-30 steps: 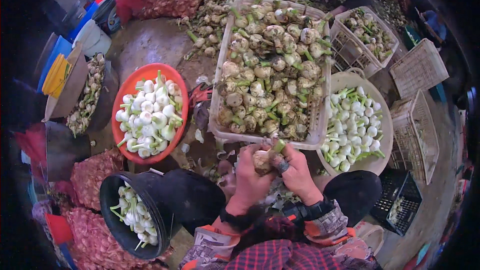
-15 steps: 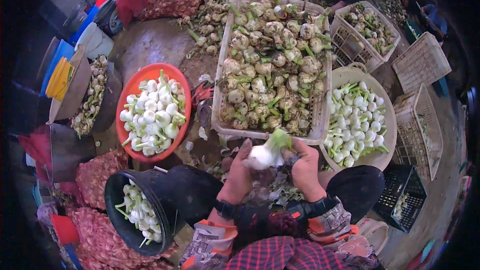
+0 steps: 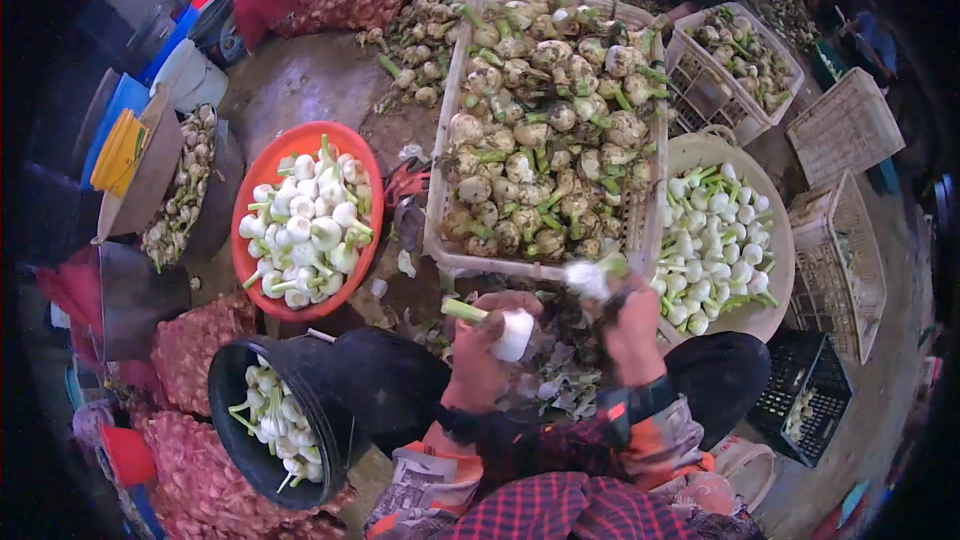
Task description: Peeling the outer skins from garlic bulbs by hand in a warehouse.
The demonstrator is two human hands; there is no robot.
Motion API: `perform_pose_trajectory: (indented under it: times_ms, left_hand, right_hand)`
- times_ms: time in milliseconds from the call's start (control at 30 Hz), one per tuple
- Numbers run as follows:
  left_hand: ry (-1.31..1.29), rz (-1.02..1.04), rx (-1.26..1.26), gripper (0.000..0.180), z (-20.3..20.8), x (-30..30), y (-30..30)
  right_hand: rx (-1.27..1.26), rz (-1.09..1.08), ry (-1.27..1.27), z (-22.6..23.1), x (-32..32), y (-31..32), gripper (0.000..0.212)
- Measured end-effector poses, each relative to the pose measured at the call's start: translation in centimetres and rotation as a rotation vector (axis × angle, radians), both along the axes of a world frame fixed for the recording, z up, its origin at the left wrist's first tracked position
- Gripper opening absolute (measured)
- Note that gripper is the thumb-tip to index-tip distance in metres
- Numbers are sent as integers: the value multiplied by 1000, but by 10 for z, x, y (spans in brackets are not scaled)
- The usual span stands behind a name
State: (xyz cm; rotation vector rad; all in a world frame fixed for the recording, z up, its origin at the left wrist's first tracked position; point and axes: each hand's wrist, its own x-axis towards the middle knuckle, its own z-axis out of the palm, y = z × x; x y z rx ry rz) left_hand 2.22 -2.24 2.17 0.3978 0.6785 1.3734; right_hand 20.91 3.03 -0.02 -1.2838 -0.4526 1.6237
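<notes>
A white garlic bulb [image 3: 513,336] with a short green stem pointing left is gripped in my left hand [image 3: 478,365]. My right hand [image 3: 632,335], smeared by motion, is closed on a blurred white and green garlic peel [image 3: 592,278] at the near edge of the crate. Both hands are above my lap, apart from each other. In front of them the pale plastic crate [image 3: 432,230] holds many soil-stained garlic bulbs [image 3: 540,140] with trimmed green stems.
Cleaned white bulbs fill a red-orange basin [image 3: 240,270] at left, a beige basin [image 3: 785,280] at right and a dark bucket [image 3: 325,420] at lower left. Red mesh sacks [image 3: 205,360] lie by the bucket. Peelings [image 3: 570,390] litter the ground below my hands. Stacked crates [image 3: 845,125] stand right.
My hands have drawn apart. The bulb both hands held is now bare and white in my left hand, while my right hand has moved right with the peel.
</notes>
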Motion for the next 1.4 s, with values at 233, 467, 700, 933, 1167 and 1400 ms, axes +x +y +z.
perform_pose_trajectory:
  times_ms: [233, 467, 700, 933, 1167, 1400]
  left_hand:
    - [253, -32, 63, 67, 1, 3, 3]
    - [707, -70, 178, 63, -7, -1, -1]
    - [766, -95, 243, 65, -7, -9, 0]
    - [660, 33, -9, 42, -28, -13, 5]
    - [-127, 145, -354, 38, -16, -24, 1]
    - [-389, 103, -350, 44, -13, -15, 16]
  right_hand:
    - [557, 759, -863, 2, 11, -24, 31]
    - [644, 751, -808, 63, -14, -12, 32]
    - [654, 884, -1033, 71, -26, -20, 36]
    - [506, 508, -546, 47, -31, -32, 31]
    - [165, 157, 415, 38, 3, -26, 24]
    - [164, 1237, -977, -53, 20, -50, 35]
